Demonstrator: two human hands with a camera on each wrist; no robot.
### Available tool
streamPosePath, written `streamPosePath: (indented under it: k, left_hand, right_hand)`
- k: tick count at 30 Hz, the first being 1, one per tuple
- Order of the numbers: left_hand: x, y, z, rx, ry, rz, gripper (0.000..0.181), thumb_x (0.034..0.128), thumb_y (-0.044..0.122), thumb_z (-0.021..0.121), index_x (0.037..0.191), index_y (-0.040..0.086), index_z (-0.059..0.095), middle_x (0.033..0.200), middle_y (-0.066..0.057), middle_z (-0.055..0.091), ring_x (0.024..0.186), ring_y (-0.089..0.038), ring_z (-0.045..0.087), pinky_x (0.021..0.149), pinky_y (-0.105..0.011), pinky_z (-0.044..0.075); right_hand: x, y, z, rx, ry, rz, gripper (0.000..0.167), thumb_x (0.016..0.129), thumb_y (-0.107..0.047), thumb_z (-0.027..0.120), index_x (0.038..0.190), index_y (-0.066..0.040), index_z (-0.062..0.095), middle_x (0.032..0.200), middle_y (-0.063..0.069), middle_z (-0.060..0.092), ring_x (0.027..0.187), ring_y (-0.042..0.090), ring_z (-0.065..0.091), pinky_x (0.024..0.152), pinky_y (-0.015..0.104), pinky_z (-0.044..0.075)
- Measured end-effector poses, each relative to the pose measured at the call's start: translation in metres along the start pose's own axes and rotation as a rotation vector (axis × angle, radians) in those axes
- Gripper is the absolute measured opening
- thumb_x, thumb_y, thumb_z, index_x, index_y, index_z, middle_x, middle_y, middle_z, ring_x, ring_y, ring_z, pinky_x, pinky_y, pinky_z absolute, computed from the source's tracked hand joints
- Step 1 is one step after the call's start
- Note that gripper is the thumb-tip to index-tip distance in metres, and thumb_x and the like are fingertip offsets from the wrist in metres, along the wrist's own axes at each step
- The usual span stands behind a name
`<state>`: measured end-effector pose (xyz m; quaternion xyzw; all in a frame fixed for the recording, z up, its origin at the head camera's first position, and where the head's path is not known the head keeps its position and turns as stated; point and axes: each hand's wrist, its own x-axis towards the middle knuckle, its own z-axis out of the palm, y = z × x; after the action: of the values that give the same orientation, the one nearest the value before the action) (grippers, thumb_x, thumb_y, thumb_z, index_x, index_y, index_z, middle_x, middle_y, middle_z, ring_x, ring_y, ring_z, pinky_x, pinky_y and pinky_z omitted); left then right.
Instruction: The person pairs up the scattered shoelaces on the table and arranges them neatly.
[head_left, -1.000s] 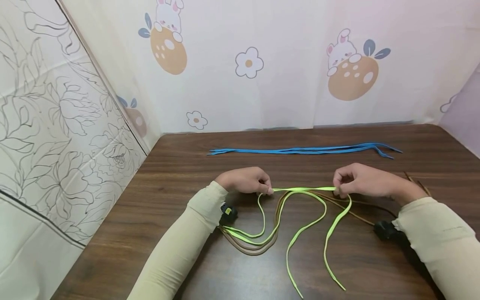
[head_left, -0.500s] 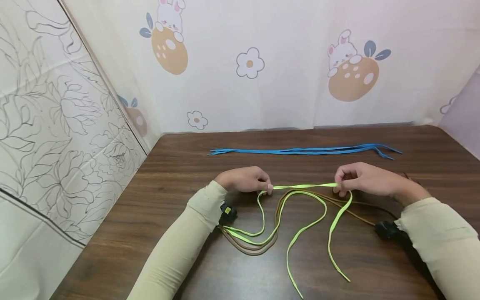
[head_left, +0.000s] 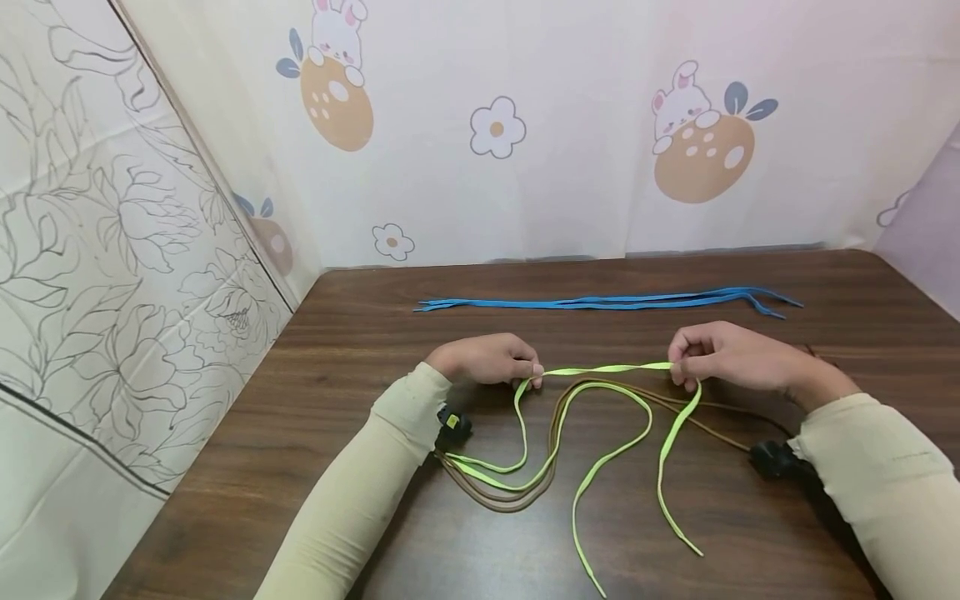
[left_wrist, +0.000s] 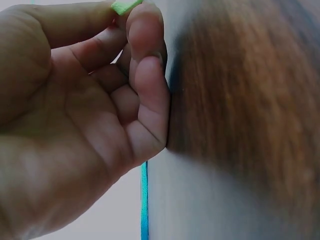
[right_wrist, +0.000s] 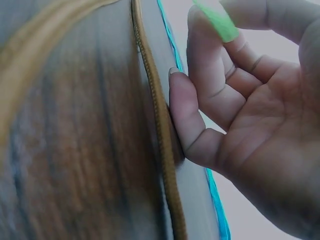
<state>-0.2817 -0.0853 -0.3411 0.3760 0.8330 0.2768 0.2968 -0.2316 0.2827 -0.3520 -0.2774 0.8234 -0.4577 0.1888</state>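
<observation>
A yellow-green shoelace (head_left: 600, 368) stretches between my two hands, a little above the table. My left hand (head_left: 491, 360) pinches it between thumb and finger, and my right hand (head_left: 723, 358) pinches its other side the same way. One tail drops from the right hand toward the front; another curves down from the left hand. Beneath lies a second yellow-green shoelace (head_left: 583, 492), alongside brown shoelaces (head_left: 557, 425) that run out past the right wrist. In the right wrist view, a brown lace (right_wrist: 162, 120) passes close to the fingers.
Blue shoelaces (head_left: 555, 302) lie straight across the back of the dark wooden table (head_left: 360, 333). Behind the table hangs a printed curtain (head_left: 570, 192); a floral sheet (head_left: 112, 250) stands on the left. Part of the brown laces is hidden behind the right forearm.
The stretched yellow-green lace has risen slightly off the laces below it. Its right tail has slid a little up and to the right. Both hands keep their pinch.
</observation>
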Motion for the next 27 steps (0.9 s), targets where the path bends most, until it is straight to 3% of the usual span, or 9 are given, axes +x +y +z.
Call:
streamPosePath:
  k: [9, 15, 22, 27]
  left_hand:
    - [-0.003, -0.001, -0.001, -0.031, 0.021, -0.006, 0.027, 0.1056, 0.027, 0.053, 0.095, 0.011, 0.072, 0.076, -0.002, 0.053, 0.068, -0.013, 0.046, 0.065, -0.027, 0.039]
    - [-0.002, -0.004, -0.001, -0.154, 0.028, -0.031, 0.029, 0.1047, 0.027, 0.056, 0.091, 0.006, 0.07, 0.078, -0.007, 0.057, 0.07, -0.016, 0.048, 0.067, -0.029, 0.041]
    - [-0.001, -0.005, -0.002, -0.27, 0.046, -0.056, 0.028, 0.1025, 0.026, 0.06, 0.098, 0.0, 0.069, 0.09, -0.009, 0.068, 0.083, -0.02, 0.064, 0.079, -0.03, 0.053]
    - [0.0, -0.005, 0.0, -0.297, 0.083, -0.044, 0.022, 0.1005, 0.023, 0.064, 0.099, 0.001, 0.067, 0.09, -0.009, 0.068, 0.081, -0.021, 0.065, 0.073, -0.03, 0.051]
  right_hand:
    - [0.001, -0.006, 0.0, 0.081, 0.074, 0.049, 0.015, 0.101, -0.006, 0.056, 0.1, 0.009, 0.059, 0.084, 0.014, 0.061, 0.073, 0.026, 0.062, 0.066, 0.036, 0.054]
    - [0.001, -0.01, 0.0, 0.117, 0.06, 0.054, 0.021, 0.103, -0.008, 0.054, 0.102, 0.012, 0.056, 0.086, 0.016, 0.061, 0.075, 0.027, 0.062, 0.067, 0.039, 0.055]
    - [0.001, -0.012, -0.002, 0.018, 0.113, 0.073, 0.018, 0.103, -0.012, 0.057, 0.102, 0.006, 0.06, 0.086, 0.014, 0.063, 0.075, 0.029, 0.063, 0.069, 0.037, 0.054]
    - [-0.003, -0.012, -0.003, -0.079, 0.193, 0.07, 0.015, 0.103, -0.013, 0.058, 0.101, 0.0, 0.065, 0.085, 0.012, 0.065, 0.076, 0.026, 0.062, 0.07, 0.035, 0.051]
